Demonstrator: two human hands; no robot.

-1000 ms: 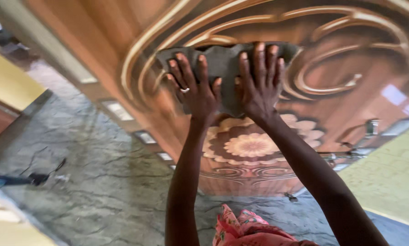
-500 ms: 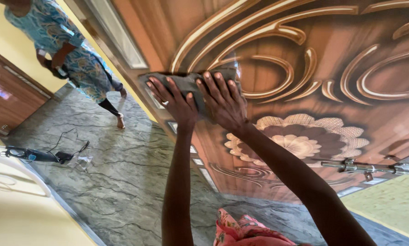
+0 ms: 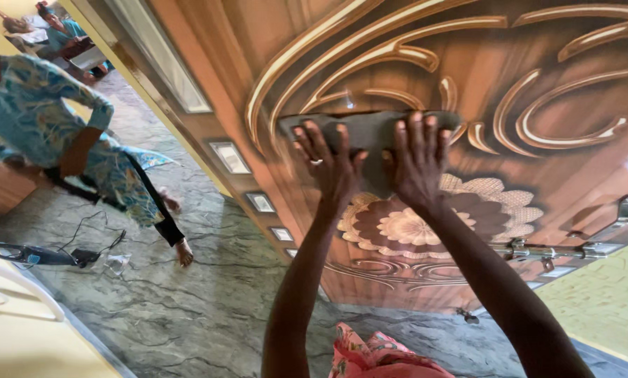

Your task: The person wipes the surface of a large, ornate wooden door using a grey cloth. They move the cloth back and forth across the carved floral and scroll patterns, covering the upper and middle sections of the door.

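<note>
- Door (image 3: 552, 161) of glossy carved wood fills most of the view, with raised pale scrollwork above and a flower medallion (image 3: 433, 220) lower down; it stands open over a grey marbled floor (image 3: 188, 294).
- Second person in a blue patterned dress (image 3: 41, 119) stands well apart at the far left, beyond the door's edge; a dark corded appliance (image 3: 34, 255) lies on the floor near them.
- Metal sliding bolt (image 3: 559, 248) is fixed low on the door, to the right of the medallion.
- Grey cloth (image 3: 370, 133) is spread flat on the door just above the medallion, its long axis running left to right across the panel.
- Left hand (image 3: 331, 164), with a ring on one finger, lies open on the cloth's left half, fingers spread and palm pressing it to the wood.
- Right hand (image 3: 415, 161) lies the same way on the right half, just beside the left, fingers pointing up the door.
- Neither hand closes around the cloth; both pin it by flat pressure, and both sit equally near, the cloth directly beneath the palms and fingers.
</note>
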